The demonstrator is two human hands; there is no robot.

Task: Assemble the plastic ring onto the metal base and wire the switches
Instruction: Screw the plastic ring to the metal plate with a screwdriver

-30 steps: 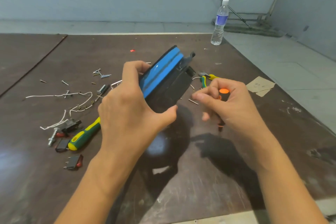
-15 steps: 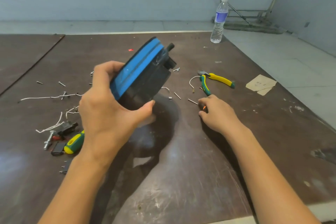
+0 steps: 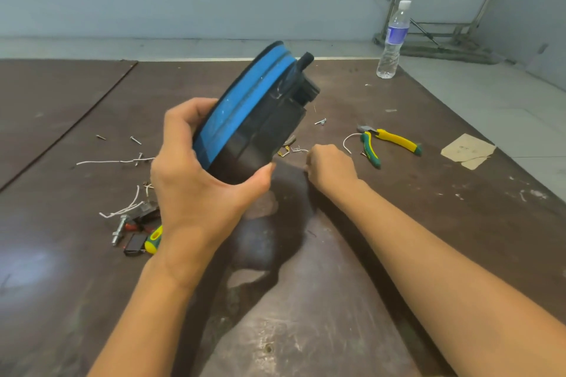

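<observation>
My left hand [image 3: 199, 187] grips a round black base [image 3: 269, 131] with a blue plastic ring [image 3: 245, 107] around it and holds it tilted above the table. My right hand [image 3: 332, 168] rests knuckles-up on the table just right of the base, fingers curled down beside a short wire with brass terminals [image 3: 292, 150]. What is under its fingers is hidden. A black rocker switch [image 3: 133, 246] and white wires [image 3: 122, 211] lie at the left, partly behind my left wrist.
Yellow-green pliers [image 3: 389, 142] lie right of my right hand. Part of a green-yellow screwdriver handle [image 3: 153, 240] shows by the switch. Loose screws [image 3: 134, 140] are scattered at the left. A water bottle [image 3: 393, 40] stands at the far right edge, and cardboard scraps [image 3: 468, 150] lie nearby.
My right hand dropped from the base to the table with the small orange screwdriver, which is now out of sight. My left hand carried the base to the left.
</observation>
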